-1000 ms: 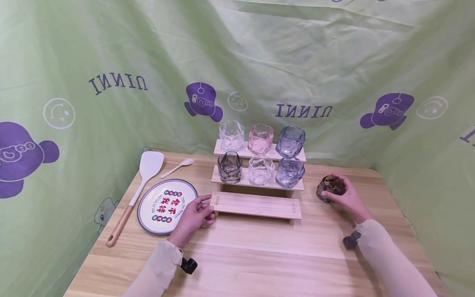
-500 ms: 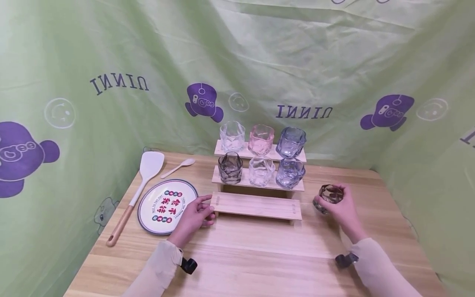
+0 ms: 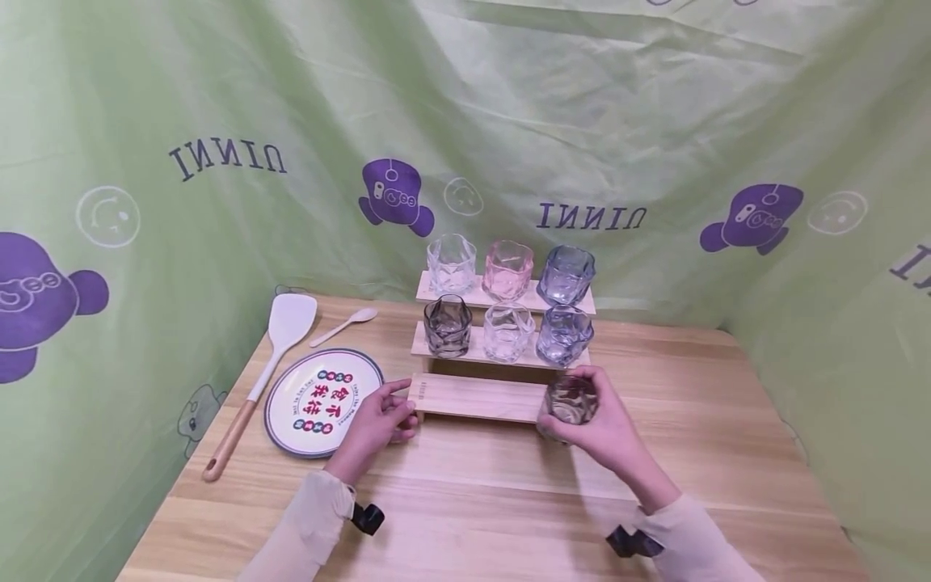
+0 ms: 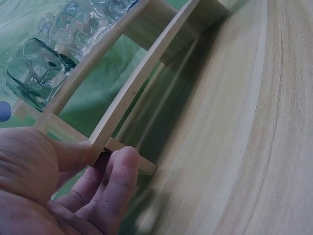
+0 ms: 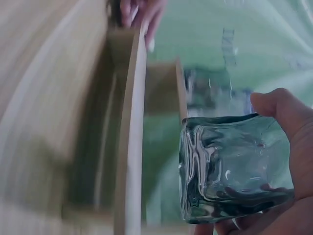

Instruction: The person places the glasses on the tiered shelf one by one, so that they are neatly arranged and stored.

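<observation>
My right hand (image 3: 607, 428) grips a dark smoky glass (image 3: 571, 400) at the right end of the lowest step of a wooden tiered rack (image 3: 480, 398). In the right wrist view the glass (image 5: 230, 169) lies between thumb and fingers, beside the step's edge; whether it touches the board cannot be told. My left hand (image 3: 378, 420) pinches the left end of that step, thumb (image 4: 73, 154) at the board's end and fingers curled beneath. On the middle step stand a dark glass (image 3: 448, 327), a clear glass (image 3: 508, 333) and a blue glass (image 3: 564, 335).
The top step carries a clear glass (image 3: 452, 265), a pink glass (image 3: 507, 272) and a blue-grey glass (image 3: 566, 276). To the left lie a round plate (image 3: 291, 412), a white spatula (image 3: 280, 343) with wooden handle, and a small spoon (image 3: 345, 326). A green curtain (image 3: 313, 218) surrounds the table.
My right hand has carried the dark glass from the right of the rack leftward to the lowest step's right end. My left hand keeps its hold on the step.
</observation>
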Motion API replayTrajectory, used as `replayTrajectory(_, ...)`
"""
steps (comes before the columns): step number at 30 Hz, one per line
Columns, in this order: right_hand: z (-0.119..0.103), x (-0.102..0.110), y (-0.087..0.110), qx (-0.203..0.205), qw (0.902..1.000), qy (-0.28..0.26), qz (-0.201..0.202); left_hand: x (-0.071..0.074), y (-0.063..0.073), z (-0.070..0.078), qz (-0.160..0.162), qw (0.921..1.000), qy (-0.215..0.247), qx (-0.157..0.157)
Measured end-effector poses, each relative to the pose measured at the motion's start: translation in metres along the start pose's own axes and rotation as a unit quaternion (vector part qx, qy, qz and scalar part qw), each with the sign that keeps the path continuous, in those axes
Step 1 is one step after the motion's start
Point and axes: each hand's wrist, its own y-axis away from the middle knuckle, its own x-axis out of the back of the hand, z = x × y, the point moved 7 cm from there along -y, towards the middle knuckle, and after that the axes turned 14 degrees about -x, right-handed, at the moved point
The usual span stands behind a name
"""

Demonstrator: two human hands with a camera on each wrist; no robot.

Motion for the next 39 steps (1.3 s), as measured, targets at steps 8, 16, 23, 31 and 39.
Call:
replayTrajectory(8,-0.011,-0.054,-0.022,0.009,0.9999,0.005,0.001,-0.007,-0.003,-0.003,-0.005,1.0,0.005,0.001)
replayTrajectory(16,-0.005,-0.069,-0.026,0.025,0.9989,0.028,0.027,-0.009,0.0,-0.003,-0.007,1.0,0.006,0.003)
replayTrajectory(23,0.008,-0.05,-0.012,0.048,0.9979,0.035,0.026,-0.013,0.0,-0.004,-0.005,1.0,0.003,-0.001)
replayTrajectory(31,0.027,-0.036,-0.001,0.065,0.9967,0.044,0.024,-0.009,0.003,-0.003,-0.001,1.0,0.004,0.001)
replayTrajectory(39,0.014,-0.045,-0.013,0.082,0.9943,0.058,0.035,-0.007,0.001,-0.003,-0.003,1.0,0.008,0.003)
